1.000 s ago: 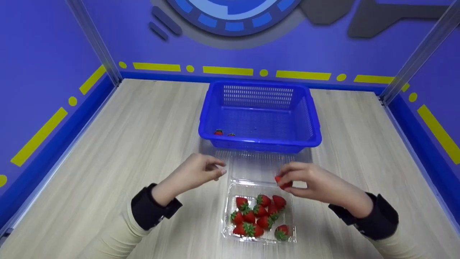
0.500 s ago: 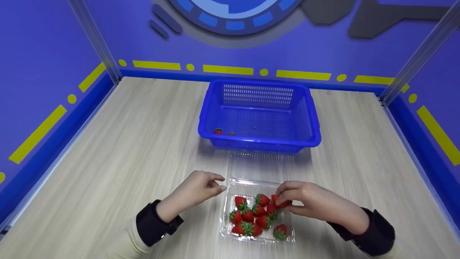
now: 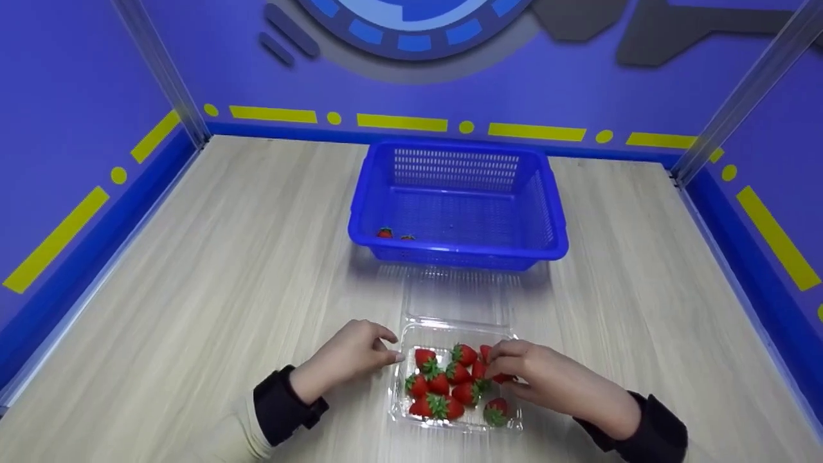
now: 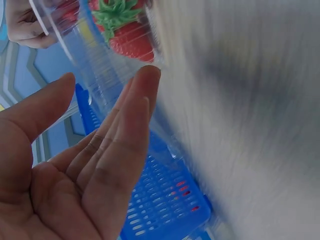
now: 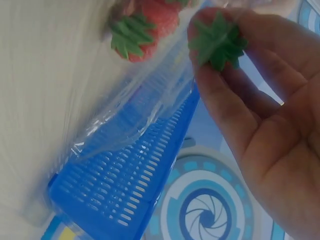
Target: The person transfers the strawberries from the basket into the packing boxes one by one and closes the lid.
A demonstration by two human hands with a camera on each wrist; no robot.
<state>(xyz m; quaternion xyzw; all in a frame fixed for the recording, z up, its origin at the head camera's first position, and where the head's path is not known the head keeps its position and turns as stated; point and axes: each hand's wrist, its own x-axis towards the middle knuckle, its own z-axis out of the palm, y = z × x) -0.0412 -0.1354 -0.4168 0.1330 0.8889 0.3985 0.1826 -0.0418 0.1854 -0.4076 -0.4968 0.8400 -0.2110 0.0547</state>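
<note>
My right hand [image 3: 546, 381] is over the right side of a clear plastic box [image 3: 437, 333]. It pinches a strawberry between thumb and fingers, and the green leafy cap [image 5: 218, 42] shows in the right wrist view. In the box lie several red strawberries [image 3: 438, 384], with one lone strawberry [image 3: 496, 412] at the front right corner. At the box's left edge my left hand [image 3: 347, 355] holds nothing, its thumb and fingers spread apart. In the left wrist view, a strawberry [image 4: 131, 42] shows through the clear wall just above the left fingertips [image 4: 148, 75].
Behind the box stands a blue slatted basket [image 3: 458, 249], two strawberries [image 3: 384, 233] visible near its front left. The box's clear lid [image 3: 460, 299] lies folded back toward the basket on the wood-look table [image 3: 244, 257]. Blue-purple panels [image 3: 411, 96] enclose the sides and back.
My right hand has come down from behind the box into its right side, carrying the strawberry. My left hand has moved nearer, down to the box's left edge.
</note>
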